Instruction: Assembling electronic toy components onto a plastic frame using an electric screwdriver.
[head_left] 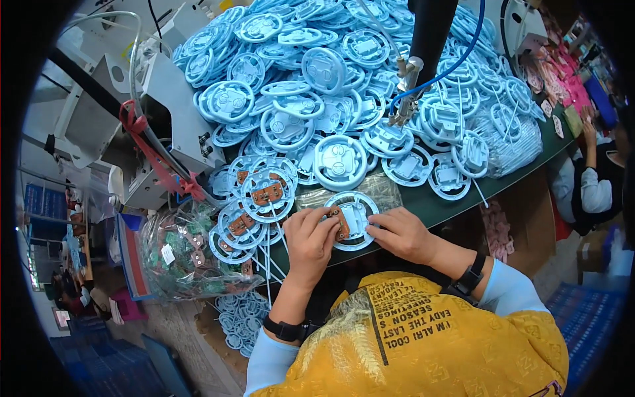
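Note:
A light-blue plastic wheel-shaped part (358, 217) lies in front of me at the near edge of the table. My left hand (309, 239) pinches a small brown circuit board (342, 228) at the left side of the wheel's middle. The fingertips of my right hand (402, 233) are closed at the wheel's right rim. Just left of my left hand is a stack of similar blue wheels (239, 221), several with brown boards set in their middles. Under the wheel in my hands lies clear plastic wrapping (311, 200).
A large heap of blue wheels (324, 69) covers the back of the green table (456, 198). A black post (433, 40) with a blue hose rises among them. At left are machine housings (173, 112) and a clear bag of boards (192, 255). Another person's arm (591, 165) shows at right.

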The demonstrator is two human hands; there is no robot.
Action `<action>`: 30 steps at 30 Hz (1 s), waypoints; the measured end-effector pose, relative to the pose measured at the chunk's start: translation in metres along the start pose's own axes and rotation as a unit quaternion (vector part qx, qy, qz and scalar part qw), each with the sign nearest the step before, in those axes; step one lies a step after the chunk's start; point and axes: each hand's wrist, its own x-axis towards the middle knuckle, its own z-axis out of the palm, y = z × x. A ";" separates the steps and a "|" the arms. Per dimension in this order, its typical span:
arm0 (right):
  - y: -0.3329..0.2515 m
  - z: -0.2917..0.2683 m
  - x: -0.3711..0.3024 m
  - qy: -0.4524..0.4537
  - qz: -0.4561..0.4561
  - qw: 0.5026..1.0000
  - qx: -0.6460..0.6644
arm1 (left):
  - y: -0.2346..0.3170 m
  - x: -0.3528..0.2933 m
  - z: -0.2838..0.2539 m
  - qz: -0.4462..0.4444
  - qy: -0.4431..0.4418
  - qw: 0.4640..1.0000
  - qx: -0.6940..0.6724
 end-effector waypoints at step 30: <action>0.001 -0.001 0.001 0.000 -0.021 1.000 -0.001 | 0.016 0.010 -0.010 -0.003 -0.167 0.986 0.020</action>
